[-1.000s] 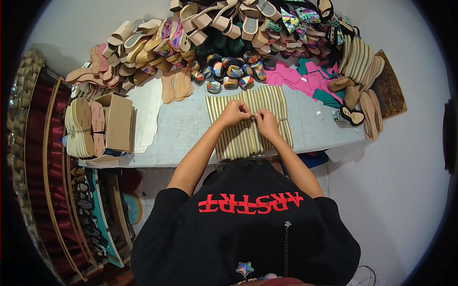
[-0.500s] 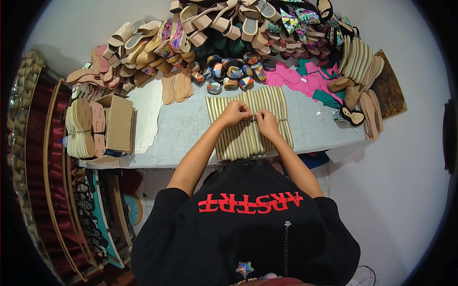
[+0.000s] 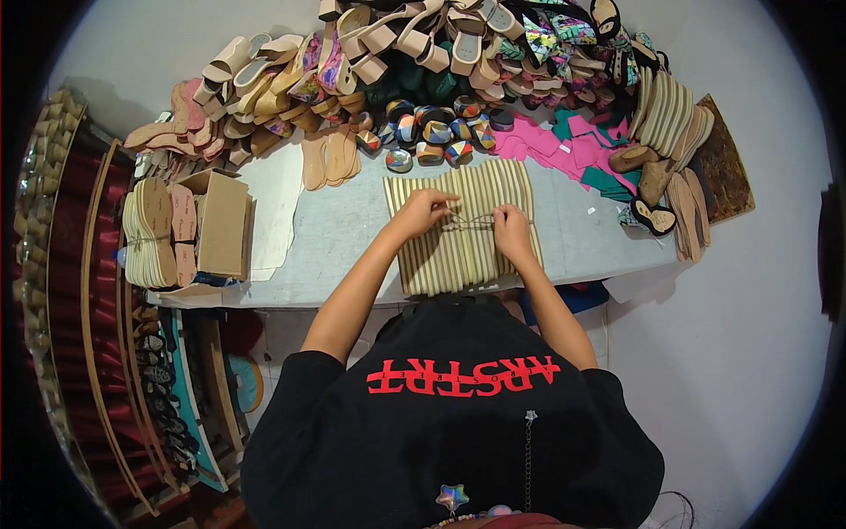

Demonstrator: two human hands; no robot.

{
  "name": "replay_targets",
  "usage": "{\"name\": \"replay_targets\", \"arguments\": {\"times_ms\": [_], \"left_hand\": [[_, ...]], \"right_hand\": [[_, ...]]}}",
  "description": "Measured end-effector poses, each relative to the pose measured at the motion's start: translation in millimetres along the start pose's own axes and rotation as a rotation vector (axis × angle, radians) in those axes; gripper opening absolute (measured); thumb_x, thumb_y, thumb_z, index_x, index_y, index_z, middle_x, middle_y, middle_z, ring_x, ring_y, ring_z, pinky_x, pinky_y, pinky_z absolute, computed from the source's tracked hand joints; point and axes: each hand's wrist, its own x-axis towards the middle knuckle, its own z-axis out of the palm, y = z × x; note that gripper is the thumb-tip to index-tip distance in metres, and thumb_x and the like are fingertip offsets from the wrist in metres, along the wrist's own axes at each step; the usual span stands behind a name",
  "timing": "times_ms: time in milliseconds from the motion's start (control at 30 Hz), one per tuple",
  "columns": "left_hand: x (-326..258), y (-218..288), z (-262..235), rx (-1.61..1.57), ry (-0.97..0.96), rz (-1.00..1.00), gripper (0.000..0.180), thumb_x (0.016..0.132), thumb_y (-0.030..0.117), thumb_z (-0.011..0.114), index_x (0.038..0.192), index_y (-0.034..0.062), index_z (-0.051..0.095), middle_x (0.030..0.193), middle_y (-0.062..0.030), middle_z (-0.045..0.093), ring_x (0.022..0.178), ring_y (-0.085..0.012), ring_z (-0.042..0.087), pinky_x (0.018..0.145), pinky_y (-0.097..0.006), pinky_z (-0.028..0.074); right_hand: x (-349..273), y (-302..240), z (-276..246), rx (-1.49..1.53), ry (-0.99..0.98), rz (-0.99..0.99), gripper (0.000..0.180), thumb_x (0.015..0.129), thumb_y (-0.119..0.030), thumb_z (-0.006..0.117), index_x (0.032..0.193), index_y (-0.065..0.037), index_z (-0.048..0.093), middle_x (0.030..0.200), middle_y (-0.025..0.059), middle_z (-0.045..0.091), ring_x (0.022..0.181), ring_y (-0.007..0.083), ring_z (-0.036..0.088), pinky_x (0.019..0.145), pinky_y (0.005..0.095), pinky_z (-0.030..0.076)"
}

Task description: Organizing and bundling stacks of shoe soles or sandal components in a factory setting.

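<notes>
A row of cream shoe insoles (image 3: pixel 460 236) stands on edge in a tight bundle on the grey table (image 3: pixel 344 238), right in front of me. A thin string (image 3: pixel 471 219) runs across the bundle's middle. My left hand (image 3: pixel 426 210) pinches one end of the string on top of the insoles. My right hand (image 3: pixel 511 226) pinches the other end, a little to the right, and the string is stretched between them.
A heap of wedge soles and sandals (image 3: pixel 352 62) fills the table's back. Round patterned heels (image 3: pixel 432 132), pink and green cut pieces (image 3: pixel 573 145), a tied insole stack (image 3: pixel 154 231) and a cardboard box (image 3: pixel 220 220) lie around. A rack (image 3: pixel 88 335) stands at the left.
My hands have drawn slightly apart along the string; the bundle stays in place.
</notes>
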Motion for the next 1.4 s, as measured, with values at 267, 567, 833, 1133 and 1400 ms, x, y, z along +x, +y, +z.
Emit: {"name": "replay_targets", "arguments": {"times_ms": [267,567,833,1133,1400], "left_hand": [[-32.7,4.8,14.3,0.256,0.070,0.198,0.008,0.076,0.006,0.059,0.078,-0.0015,0.060,0.074,-0.0140,0.054,0.067,-0.0257,0.054,0.061,-0.033,0.043],[-41.3,14.2,58.6,-0.428,0.255,0.135,0.012,0.084,0.008,0.048,0.078,-0.0026,0.048,0.080,-0.0098,0.058,0.061,-0.0122,0.045,0.058,-0.025,0.038],[-52.3,-2.5,67.1,0.003,0.284,0.069,0.010,0.083,0.008,0.050,0.080,-0.0017,0.048,0.073,-0.0175,0.056,0.068,-0.0330,0.054,0.062,-0.034,0.043],[-42.1,-8.8,55.3,0.156,0.247,0.014,0.017,0.084,0.014,0.047,0.077,-0.0011,0.044,0.069,-0.0208,0.053,0.068,-0.0386,0.051,0.061,-0.043,0.040],[8.6,-15.7,29.3,-0.386,-0.018,-0.213,0.019,0.090,0.018,0.045,0.078,0.0035,0.047,0.071,-0.0040,0.056,0.059,-0.0094,0.050,0.057,-0.024,0.044]], "right_hand": [[-5.0,-19.9,-5.0,0.200,0.031,-0.023,0.017,0.084,-0.018,0.047,0.078,-0.002,0.051,0.084,0.0135,0.060,0.070,0.0256,0.055,0.061,0.0365,0.042],[10.3,-32.3,10.7,0.947,-0.256,0.443,0.012,0.089,-0.015,0.044,0.085,-0.004,0.040,0.059,0.0044,0.048,0.040,0.0093,0.041,0.034,0.0234,0.033],[21.3,9.4,37.2,0.559,-0.060,0.443,0.015,0.085,-0.015,0.050,0.077,-0.001,0.049,0.062,0.0094,0.055,0.046,0.0158,0.052,0.042,0.0285,0.041],[2.3,-20.5,21.0,0.017,-0.172,-0.105,0.018,0.085,-0.014,0.042,0.087,0.003,0.044,0.070,0.0269,0.054,0.069,0.0453,0.052,0.064,0.0489,0.041],[16.1,-21.8,-2.2,0.101,-0.441,-0.309,0.015,0.078,-0.006,0.044,0.085,0.005,0.050,0.080,0.0245,0.054,0.081,0.0394,0.052,0.073,0.0428,0.041]]}}
